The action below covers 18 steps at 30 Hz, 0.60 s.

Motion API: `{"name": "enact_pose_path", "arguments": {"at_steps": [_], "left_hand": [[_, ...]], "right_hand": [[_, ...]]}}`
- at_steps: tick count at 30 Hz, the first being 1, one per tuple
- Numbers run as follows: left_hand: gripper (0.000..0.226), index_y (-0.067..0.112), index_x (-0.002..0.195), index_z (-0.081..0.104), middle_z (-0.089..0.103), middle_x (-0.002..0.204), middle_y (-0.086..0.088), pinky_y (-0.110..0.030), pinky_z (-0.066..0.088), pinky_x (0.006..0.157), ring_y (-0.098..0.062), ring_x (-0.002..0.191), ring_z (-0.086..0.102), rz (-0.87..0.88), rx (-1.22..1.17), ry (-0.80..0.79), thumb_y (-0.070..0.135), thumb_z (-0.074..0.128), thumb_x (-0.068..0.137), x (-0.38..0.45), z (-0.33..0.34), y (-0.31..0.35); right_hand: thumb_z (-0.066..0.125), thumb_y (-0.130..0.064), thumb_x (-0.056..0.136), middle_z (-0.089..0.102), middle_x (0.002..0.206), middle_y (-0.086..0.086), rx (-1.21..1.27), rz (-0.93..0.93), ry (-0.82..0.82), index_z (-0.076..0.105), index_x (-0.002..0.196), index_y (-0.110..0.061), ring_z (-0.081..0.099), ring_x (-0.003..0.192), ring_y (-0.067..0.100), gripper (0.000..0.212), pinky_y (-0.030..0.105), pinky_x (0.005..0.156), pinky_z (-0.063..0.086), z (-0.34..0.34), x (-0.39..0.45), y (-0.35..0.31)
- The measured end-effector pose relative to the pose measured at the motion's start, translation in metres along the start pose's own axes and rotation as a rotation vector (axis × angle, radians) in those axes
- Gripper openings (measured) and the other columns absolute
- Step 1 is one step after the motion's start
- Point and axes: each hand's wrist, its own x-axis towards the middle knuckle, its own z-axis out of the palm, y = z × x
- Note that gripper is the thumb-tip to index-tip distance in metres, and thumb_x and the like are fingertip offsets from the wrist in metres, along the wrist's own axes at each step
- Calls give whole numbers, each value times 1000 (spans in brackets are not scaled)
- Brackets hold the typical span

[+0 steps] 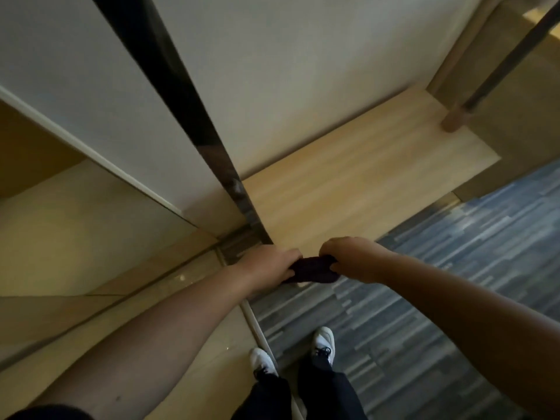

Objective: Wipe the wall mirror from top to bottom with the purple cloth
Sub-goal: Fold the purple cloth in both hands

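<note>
Head view, starting nearest: two white shoes [323, 341] stand at the seam where pale tile meets the blue-grey striped carpet [454, 283], and both bare forearms reach forward and down from there. Between them hangs the purple cloth [312, 269], bunched dark and small, held in the air above the floor. The left hand [266, 268] closes over its left end, fingers curled on top; the right hand [351, 259] pinches its right end in a fist. Neither hand touches any surface. Beyond the hands lies a light wooden platform [363, 183], and past it a plain white wall [288, 71]. To the left of a dark vertical strip [181, 101] is a reflective panel, most likely the wall mirror [91, 95], though blur makes its edges hard to fix.

Judging from this, the cloth is only being readied, folded or gathered, and wiping is not yet begun. The next move calls for one hand to take the cloth, rise to the mirror's top edge, and press flat before drawing downward.
</note>
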Motion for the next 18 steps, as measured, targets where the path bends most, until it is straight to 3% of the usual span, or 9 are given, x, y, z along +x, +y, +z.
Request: {"name": "enact_pose_path", "arguments": {"at_steps": [3,6,9,11,15,17,18], "left_hand": [[19,17,113,63,66,104,-4,-34,51,71,-24,94,61,31,63,159,14,63,95,30,33,-21],[30,10,108,66,67,95,-9,-34,52,63,-29,85,64,25,137,320,3,69,80,66,51,-41],[23,4,100,68,69,89,-14,-39,57,61,-32,78,66,19,153,502,4,58,79,101,60,-59],[19,3,98,69,70,92,-14,-41,58,65,-32,81,67,-1,166,542,4,60,82,123,72,-69],[30,5,102,72,72,105,-15,-43,60,74,-33,93,70,2,204,469,2,80,72,140,132,-86],[36,7,121,69,64,128,-17,-48,55,89,-34,116,63,13,258,396,12,67,85,128,173,-93],[43,7,133,60,55,140,-17,-49,48,101,-34,129,53,-21,266,331,23,55,94,120,188,-93]], "right_hand": [[53,-17,98,56,113,2,43,14,57,56,121,-20,55,95,19,24,30,80,46,23,35,29],[56,-14,96,54,112,-2,-3,10,255,56,119,-19,52,94,14,23,29,89,48,35,71,52],[63,-7,89,58,110,3,-116,20,505,57,110,-14,56,93,19,24,34,89,50,50,105,69],[68,-4,82,61,112,8,-134,43,565,58,106,-11,58,97,26,27,39,91,50,67,123,77],[74,-14,80,61,122,8,-172,14,422,59,113,-13,59,111,28,36,42,104,45,121,146,88],[62,-29,92,49,145,11,-202,20,305,52,134,-13,47,133,30,46,46,116,32,155,146,89],[48,-41,99,30,160,13,-211,53,248,39,148,-12,30,147,31,58,48,121,18,171,144,90]]}}
